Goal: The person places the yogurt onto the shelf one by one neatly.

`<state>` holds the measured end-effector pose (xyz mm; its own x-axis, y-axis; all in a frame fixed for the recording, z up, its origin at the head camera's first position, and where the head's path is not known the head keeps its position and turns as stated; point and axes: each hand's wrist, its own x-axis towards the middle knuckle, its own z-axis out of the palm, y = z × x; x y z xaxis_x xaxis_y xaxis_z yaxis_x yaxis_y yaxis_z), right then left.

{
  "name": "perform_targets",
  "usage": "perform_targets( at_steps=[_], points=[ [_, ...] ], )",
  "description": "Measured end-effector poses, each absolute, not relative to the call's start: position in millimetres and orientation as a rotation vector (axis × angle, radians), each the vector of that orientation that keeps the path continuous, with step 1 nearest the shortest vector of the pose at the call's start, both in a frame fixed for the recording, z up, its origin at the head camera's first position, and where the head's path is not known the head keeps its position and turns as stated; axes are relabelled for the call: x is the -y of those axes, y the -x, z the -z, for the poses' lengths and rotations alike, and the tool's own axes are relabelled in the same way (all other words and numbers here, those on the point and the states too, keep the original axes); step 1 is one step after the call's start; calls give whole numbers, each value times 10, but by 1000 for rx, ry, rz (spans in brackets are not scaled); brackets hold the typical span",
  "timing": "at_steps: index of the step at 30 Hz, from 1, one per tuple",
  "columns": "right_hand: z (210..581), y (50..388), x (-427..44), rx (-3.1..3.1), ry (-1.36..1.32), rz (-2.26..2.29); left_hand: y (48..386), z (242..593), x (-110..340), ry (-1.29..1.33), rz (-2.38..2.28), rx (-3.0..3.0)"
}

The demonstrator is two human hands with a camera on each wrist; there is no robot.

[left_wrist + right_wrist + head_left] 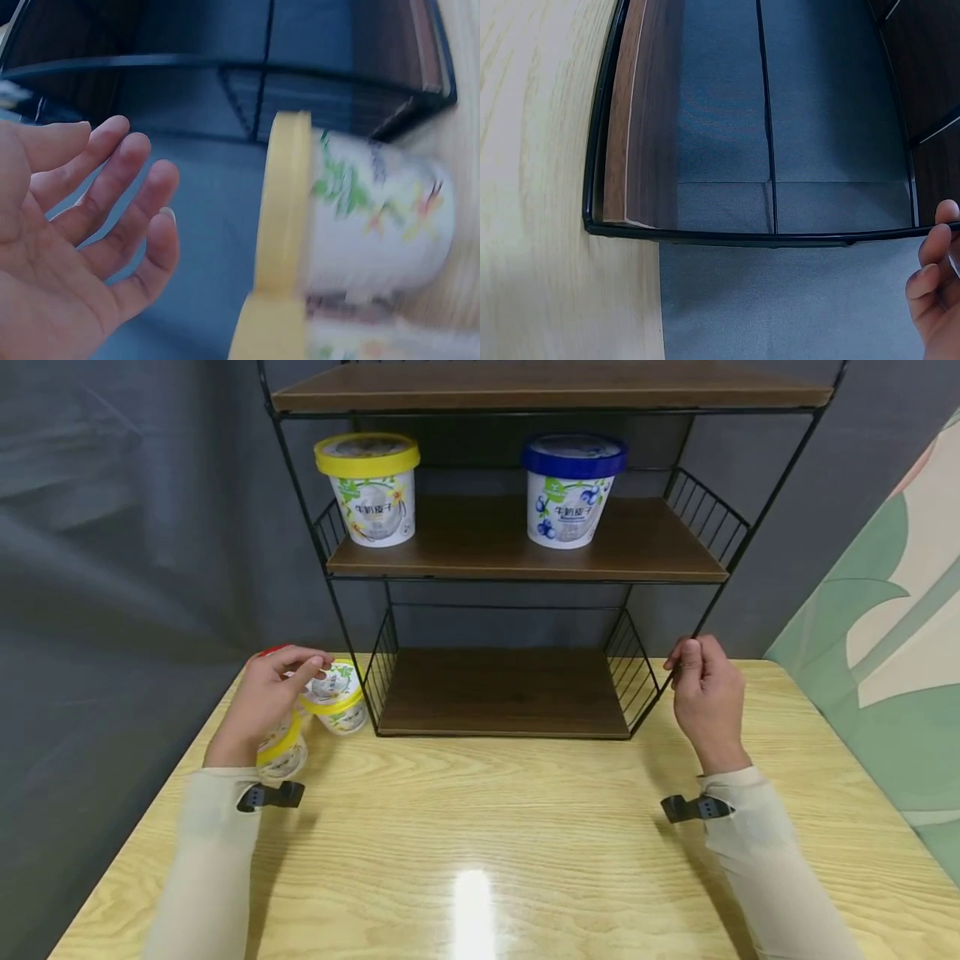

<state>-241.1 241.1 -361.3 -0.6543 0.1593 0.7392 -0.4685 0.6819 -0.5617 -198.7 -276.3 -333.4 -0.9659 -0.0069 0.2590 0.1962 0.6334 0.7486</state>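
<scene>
The right hand (708, 702) grips the right front post of a black wire rack with brown shelves (525, 539); in the right wrist view its fingers (930, 277) curl at the black rod. The left hand (262, 697), fingers loosely bent and holding nothing, hovers over the yellow-lidded tubs left of the rack, one tub (341, 697) beside the post and another (283, 752) partly behind the wrist. In the left wrist view the palm (82, 232) faces a white tub (360, 217) with a gap between.
A yellow-lidded tub (375, 493) and a blue-lidded tub (573, 493) stand on the middle shelf. A red-rimmed item (272, 650) shows behind the left hand. The rack stands on a wooden table (480, 810) by a dark cloth and a green patterned wall.
</scene>
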Motion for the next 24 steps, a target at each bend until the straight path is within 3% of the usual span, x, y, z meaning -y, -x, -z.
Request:
perform_targets(
  at_steps=[13,18,24],
  points=[
    [3590,2395,-2418,2072,-249,-1006,1704,3399,3430,-349,1219,2522],
    [3575,2378,-2436,2073,-235,-1014,1665,3589,3705,-224,1353,2481],
    [3583,2393,-2409,2079,-248,-1031,1577,3868,4045,92,1940,2386]
  ],
)
